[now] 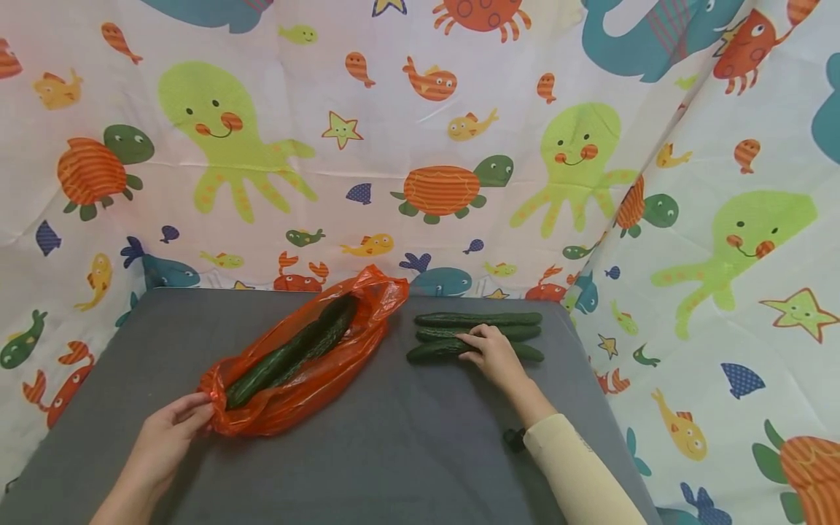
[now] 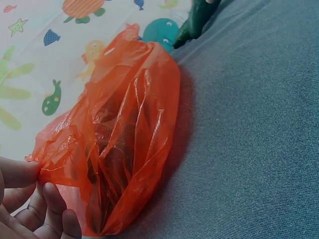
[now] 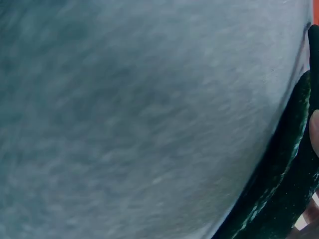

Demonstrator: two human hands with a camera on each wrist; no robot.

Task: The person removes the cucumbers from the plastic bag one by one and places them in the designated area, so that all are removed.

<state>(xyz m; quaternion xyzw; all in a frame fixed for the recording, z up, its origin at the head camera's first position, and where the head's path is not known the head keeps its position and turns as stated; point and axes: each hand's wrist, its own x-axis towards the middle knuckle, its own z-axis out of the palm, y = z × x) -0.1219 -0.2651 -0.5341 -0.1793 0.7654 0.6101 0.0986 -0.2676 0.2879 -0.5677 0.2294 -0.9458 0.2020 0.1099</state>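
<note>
My left hand (image 1: 173,426) pinches the orange bag (image 1: 315,397) while my right hand (image 1: 496,357) holds 1 cucumber (image 1: 433,351) on the table (image 1: 367,467), so I think I'm packing, and the next move needs a gentle lift.

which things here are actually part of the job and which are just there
Part of the job, it seems:
- red bag, its edge pinched by the left hand
- cucumbers in the bag
- three loose cucumbers, the right hand on the nearest

Just there:
- sea-animal backdrop
- grey table, merely the work surface
</note>
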